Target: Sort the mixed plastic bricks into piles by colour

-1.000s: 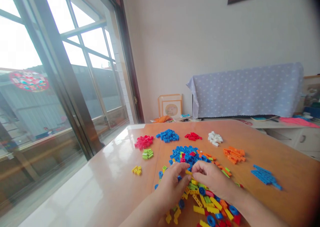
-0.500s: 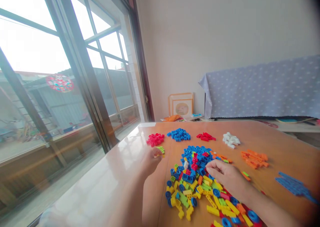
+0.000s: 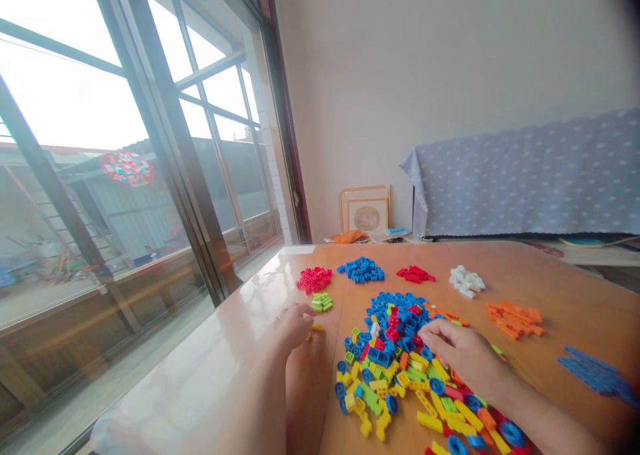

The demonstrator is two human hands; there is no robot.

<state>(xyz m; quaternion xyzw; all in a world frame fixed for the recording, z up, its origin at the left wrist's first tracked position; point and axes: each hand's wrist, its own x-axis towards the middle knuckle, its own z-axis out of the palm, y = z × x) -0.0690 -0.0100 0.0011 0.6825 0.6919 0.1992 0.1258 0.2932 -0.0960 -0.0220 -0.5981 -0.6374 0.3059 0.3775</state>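
Note:
My left hand (image 3: 295,325) is low over the table's left part, its fingers curled and closed at small yellow bricks (image 3: 317,327), partly hidden by the fingers. Just beyond it is a small group of lime green bricks (image 3: 322,301). My right hand (image 3: 457,348) rests at the right side of a large mixed pile of toy building bricks (image 3: 380,358) in blue, yellow, green, red and orange. Its thumb and fingertips are pressed together; whatever is between them is hidden.
Sorted groups lie around the pile: pinkish-red bricks (image 3: 314,279), blue bricks (image 3: 361,269), red bricks (image 3: 415,273), white bricks (image 3: 467,281), orange pieces (image 3: 515,319) and long blue pieces (image 3: 595,371). A window (image 3: 220,141) borders the wooden table (image 3: 565,295) on the left.
My left hand has drawn back toward me from the green bricks, which now show fully, with yellow bricks at its fingertips. My right hand stays by the pile. The view has shifted slightly.

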